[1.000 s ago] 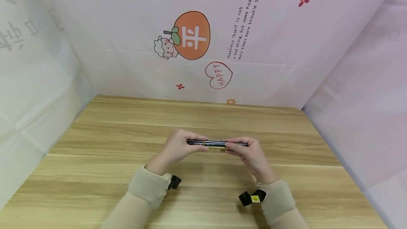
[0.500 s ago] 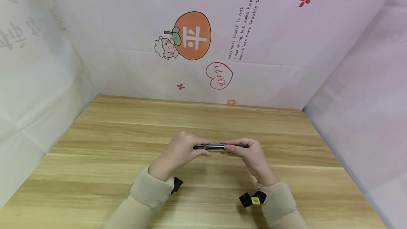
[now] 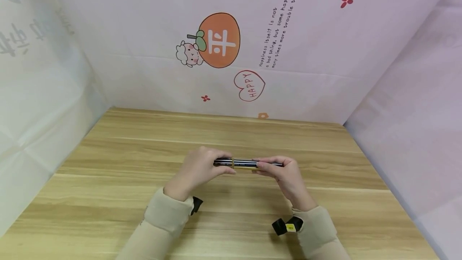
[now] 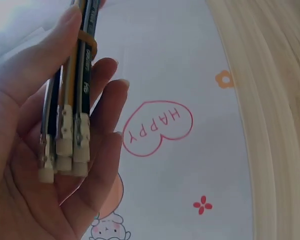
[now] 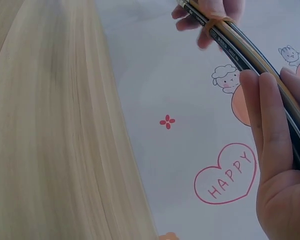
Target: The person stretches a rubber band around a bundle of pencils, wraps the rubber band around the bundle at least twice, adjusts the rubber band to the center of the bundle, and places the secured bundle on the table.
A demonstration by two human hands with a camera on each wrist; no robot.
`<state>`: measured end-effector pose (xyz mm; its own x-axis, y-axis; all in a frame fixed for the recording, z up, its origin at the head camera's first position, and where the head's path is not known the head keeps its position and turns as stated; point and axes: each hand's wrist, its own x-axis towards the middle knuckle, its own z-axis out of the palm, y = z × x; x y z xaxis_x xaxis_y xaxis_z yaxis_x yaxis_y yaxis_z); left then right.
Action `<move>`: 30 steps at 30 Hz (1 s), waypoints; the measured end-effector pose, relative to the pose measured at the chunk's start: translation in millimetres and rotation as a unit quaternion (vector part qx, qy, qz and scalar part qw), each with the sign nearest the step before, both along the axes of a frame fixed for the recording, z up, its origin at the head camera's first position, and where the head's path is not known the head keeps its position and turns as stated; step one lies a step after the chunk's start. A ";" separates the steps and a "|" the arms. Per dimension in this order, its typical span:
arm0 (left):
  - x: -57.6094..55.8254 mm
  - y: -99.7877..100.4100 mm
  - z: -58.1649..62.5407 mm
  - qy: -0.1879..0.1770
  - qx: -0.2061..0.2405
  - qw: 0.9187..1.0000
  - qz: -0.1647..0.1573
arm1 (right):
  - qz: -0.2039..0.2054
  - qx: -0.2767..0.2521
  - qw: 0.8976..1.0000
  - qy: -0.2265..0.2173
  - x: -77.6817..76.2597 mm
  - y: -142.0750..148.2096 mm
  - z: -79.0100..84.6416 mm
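A bundle of dark striped and yellow pencils lies level between my two hands above the table. My left hand curls round the eraser end, its thumb over the pencils in the left wrist view. Several white erasers show over that palm, their ends uneven. A tan rubber band circles the bundle just beyond the left fingers. Farther along, my right hand grips the other end between thumb and fingers. In the right wrist view the band sits near the left fingertips; the pencils' far ends are hidden by the right hand.
The wooden table stretches beneath both hands. A white printed cloth hangs behind it, and more pale cloth closes off the left and right sides. A black wrist camera juts from the right sleeve.
My left hand slid slightly right along the pencils, then back left toward the eraser end, so the rubber band shows clear of its fingertips. The right hand has hardly moved.
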<state>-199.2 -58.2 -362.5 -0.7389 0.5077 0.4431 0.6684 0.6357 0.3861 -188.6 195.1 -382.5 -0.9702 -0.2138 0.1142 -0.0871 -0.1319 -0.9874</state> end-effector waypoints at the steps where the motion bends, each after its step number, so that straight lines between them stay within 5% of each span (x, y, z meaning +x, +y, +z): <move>1: -0.2 -0.3 -0.1 0.011 -0.010 1.000 0.008 | -0.001 0.001 1.000 0.001 0.0 0.0 -0.2; 8: 0.8 7.4 -6.9 0.121 -0.070 0.990 0.015 | -0.015 0.021 1.000 0.009 0.1 -2.7 -3.4; 18: 4.8 20.6 -13.7 0.148 -0.034 0.988 -0.011 | -0.016 0.043 0.999 0.012 2.3 -12.1 -4.7; 23: 1.6 17.9 -12.6 0.105 -0.015 0.994 -0.027 | -0.011 0.047 0.999 0.009 2.3 -13.1 -5.5; 27: -2.3 9.9 -10.0 0.043 -0.022 0.999 -0.005 | -0.010 0.028 0.999 0.011 1.5 -10.4 -5.3; 30: -3.2 6.1 -8.4 0.038 -0.036 0.999 0.001 | -0.013 0.012 1.000 0.012 1.5 -8.5 -4.6</move>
<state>-202.5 -52.0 -370.9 -0.7059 0.5381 0.4606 0.6924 0.6614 0.2884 -187.1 186.5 -387.1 -0.9724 -0.1915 0.1331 -0.1143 -0.1063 -0.9877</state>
